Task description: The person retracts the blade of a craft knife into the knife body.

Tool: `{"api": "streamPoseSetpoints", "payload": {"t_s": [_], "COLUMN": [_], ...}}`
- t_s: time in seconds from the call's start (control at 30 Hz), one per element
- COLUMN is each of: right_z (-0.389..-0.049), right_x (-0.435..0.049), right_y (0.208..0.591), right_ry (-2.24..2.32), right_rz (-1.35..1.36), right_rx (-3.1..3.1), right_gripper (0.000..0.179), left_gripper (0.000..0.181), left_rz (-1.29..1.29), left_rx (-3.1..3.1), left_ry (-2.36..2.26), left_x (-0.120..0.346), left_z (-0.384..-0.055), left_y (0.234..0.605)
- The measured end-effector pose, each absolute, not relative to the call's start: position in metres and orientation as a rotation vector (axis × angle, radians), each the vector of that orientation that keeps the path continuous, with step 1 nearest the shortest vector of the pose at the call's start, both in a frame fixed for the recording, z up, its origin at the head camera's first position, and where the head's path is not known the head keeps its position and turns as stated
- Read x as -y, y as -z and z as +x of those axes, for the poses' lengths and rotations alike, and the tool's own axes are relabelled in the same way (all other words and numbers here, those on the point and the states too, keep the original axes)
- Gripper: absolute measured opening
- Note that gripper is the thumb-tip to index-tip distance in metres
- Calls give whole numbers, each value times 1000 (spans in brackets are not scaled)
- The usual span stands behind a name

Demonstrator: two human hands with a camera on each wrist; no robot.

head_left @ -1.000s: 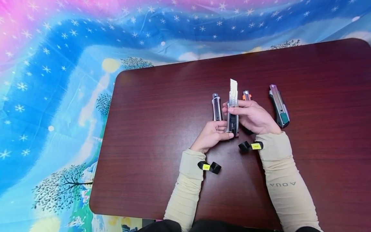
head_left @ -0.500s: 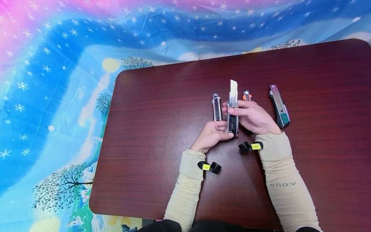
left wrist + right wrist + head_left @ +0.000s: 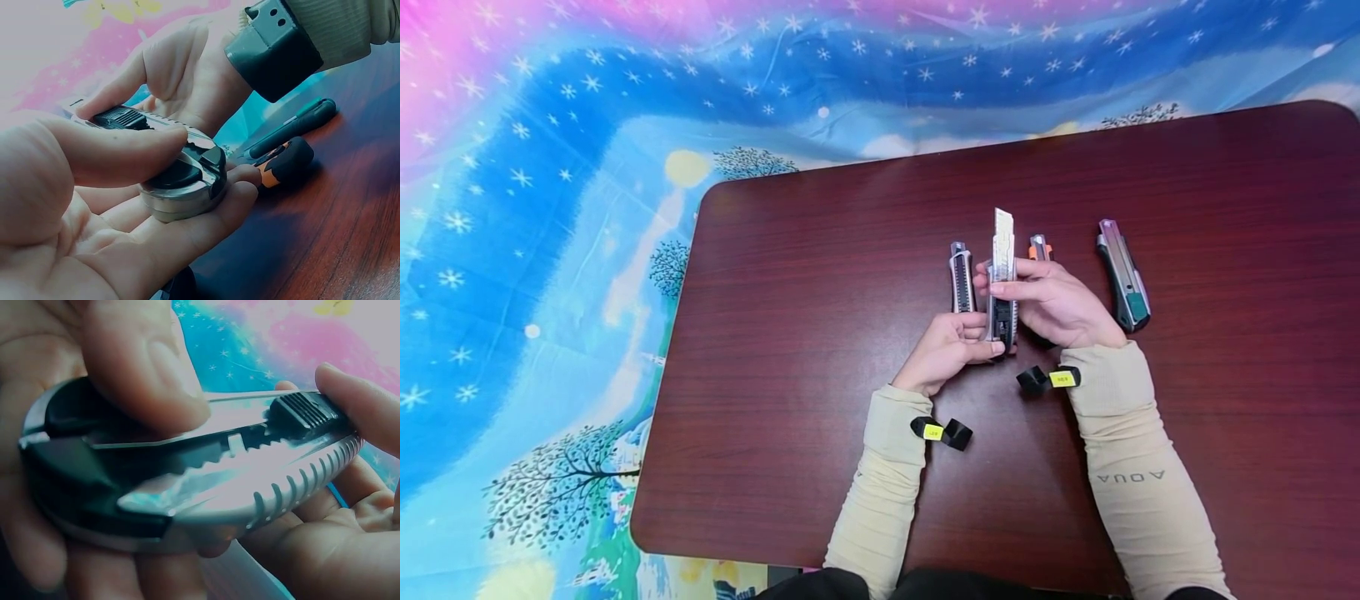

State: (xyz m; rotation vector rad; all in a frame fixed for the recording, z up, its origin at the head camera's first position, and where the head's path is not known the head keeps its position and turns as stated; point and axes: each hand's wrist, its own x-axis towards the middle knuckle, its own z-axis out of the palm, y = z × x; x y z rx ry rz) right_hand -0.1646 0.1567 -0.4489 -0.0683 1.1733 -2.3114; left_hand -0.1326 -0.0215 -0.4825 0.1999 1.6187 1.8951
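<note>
A silver and black utility knife (image 3: 1002, 321) is held up between both hands, with its blade (image 3: 1003, 225) extended away from the body. My left hand (image 3: 946, 350) grips the butt end, thumb on top and fingers beneath, as the left wrist view also shows. Nearer the blade, my right hand (image 3: 1060, 304) pinches the front of the handle. Its thumb lies just ahead of the ribbed black slider (image 3: 305, 411) in the right wrist view. The fingers hide parts of the handle.
On the dark red table (image 3: 790, 350) lie a grey and black utility knife (image 3: 961, 279) to the left, an orange and black one (image 3: 1038, 247) partly behind the right hand, and one with a green slider (image 3: 1123, 275) to the right. A patterned cloth (image 3: 625, 167) hangs beyond the table's edge.
The blade tip sits very slightly lower than a second ago. Both hands keep the same grip and have hardly moved.
</note>
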Motion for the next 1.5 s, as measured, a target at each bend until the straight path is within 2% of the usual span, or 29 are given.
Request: {"api": "streamPoseSetpoints", "payload": {"t_s": [0.7,1.5], "right_z": [-165,-165], "right_x": [-154,-154], "right_y": [451,452], "right_ry": [2336,2309], "right_rz": [-120,-173], "right_rx": [-1154,-1097], "right_gripper": [33,48], "left_gripper": [34,36], "left_rz": [208,163], "left_rx": [-1525,-1478], "left_ry": [-1980,-2015], "left_x": [22,21], "left_z": [-132,-132], "left_y": [481,481]}}
